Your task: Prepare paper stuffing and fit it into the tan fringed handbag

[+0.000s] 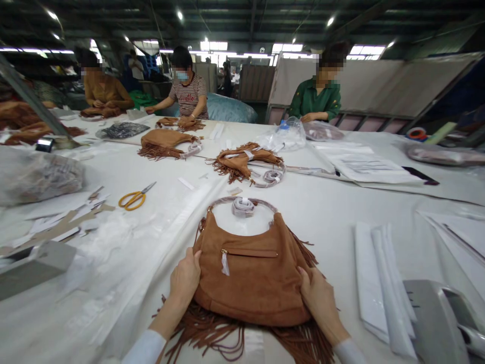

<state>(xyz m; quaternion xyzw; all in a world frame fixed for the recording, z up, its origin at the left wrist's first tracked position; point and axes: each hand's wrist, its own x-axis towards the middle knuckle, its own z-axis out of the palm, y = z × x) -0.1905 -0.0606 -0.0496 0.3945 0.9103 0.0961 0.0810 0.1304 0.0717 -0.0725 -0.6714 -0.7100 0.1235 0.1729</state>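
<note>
A brown suede-like handbag [250, 288] with long fringe lies in front of me on the white-covered table. Its wrapped handle arches away from me, with a rolled strap [243, 207] inside the arch. Across the upper face runs a zipper [250, 253], its pull wrapped in white. My left hand [185, 278] grips the bag's left side, thumb on the front. On the right side, my right hand [318, 293] holds the bag the same way. The fingers behind the bag are hidden on both hands. Fringe spreads out below and beside it.
Yellow-handled scissors [132, 200] and paper scraps [64, 222] lie to the left. Two more fringed bags, one a brown bag [246, 161], rest ahead. Folded white sheets [382, 288] and a grey dispenser [435, 318] are at right. Several co-workers, one in a green shirt [316, 101], work across the table.
</note>
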